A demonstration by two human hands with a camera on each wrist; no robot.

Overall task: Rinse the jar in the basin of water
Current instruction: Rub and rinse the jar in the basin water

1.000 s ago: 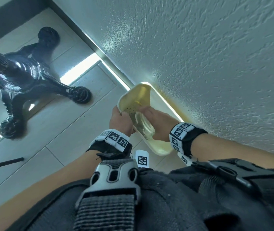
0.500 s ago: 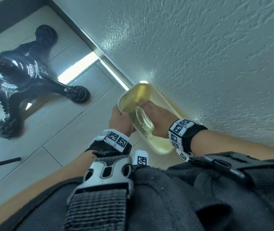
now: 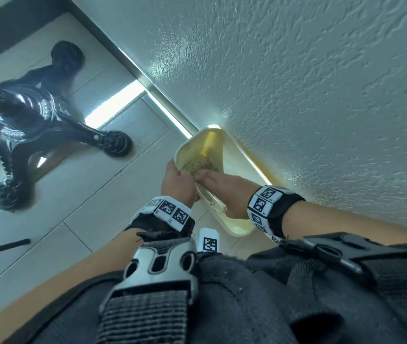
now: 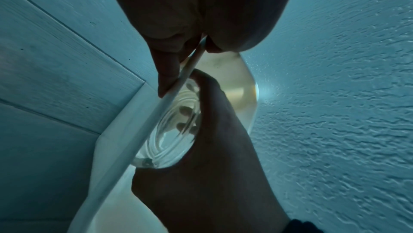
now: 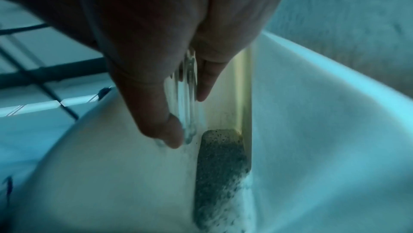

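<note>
Gripping the basin (image 3: 244,158) rim, left hand (image 3: 176,181); right hand's (image 3: 232,192) fingers (image 5: 161,122) curl round the apparently submerged jar (image 4: 172,131).

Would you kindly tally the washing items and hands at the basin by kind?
Basin: 1
Glass jar: 1
Sponge: 1
Hands: 2, the left hand and the right hand
Total: 5

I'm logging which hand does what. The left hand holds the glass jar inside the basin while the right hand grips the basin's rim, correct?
Swapped: in the left wrist view, the right hand holds the glass jar inside the basin, while the left hand grips the rim.
</note>
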